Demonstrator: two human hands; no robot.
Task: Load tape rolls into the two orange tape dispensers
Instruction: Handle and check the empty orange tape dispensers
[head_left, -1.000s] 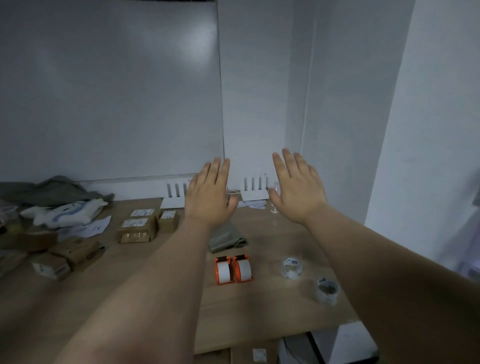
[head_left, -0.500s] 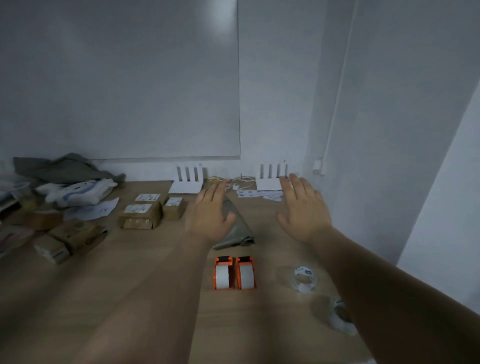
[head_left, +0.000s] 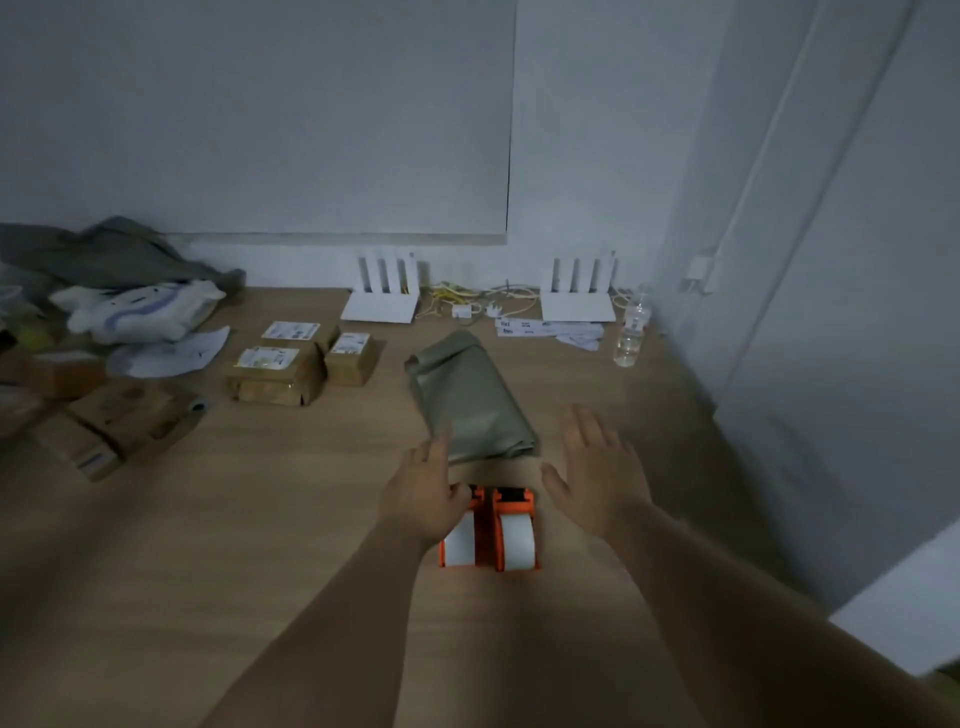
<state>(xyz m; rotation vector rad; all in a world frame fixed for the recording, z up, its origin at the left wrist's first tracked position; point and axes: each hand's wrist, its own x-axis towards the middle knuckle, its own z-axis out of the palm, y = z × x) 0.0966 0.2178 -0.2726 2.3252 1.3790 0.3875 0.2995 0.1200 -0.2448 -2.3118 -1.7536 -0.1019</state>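
Two orange tape dispensers stand side by side on the wooden table, each with a white front. The left dispenser is partly covered by my left hand, whose fingers hang just over its top left corner; whether they touch it I cannot tell. The right dispenser is fully in view. My right hand hovers open, palm down, just right of that dispenser and apart from it. Both hands hold nothing. The tape rolls are hidden behind my right forearm.
A folded grey bag lies right behind the dispensers. Cardboard boxes and more parcels fill the left. Two white routers with cables, paper slips and a clear bottle line the back wall. A wall closes the right side.
Both hands have come down and toward me, from raised in the air to level with the dispensers. The view has tilted down and the tape rolls have gone out of sight.
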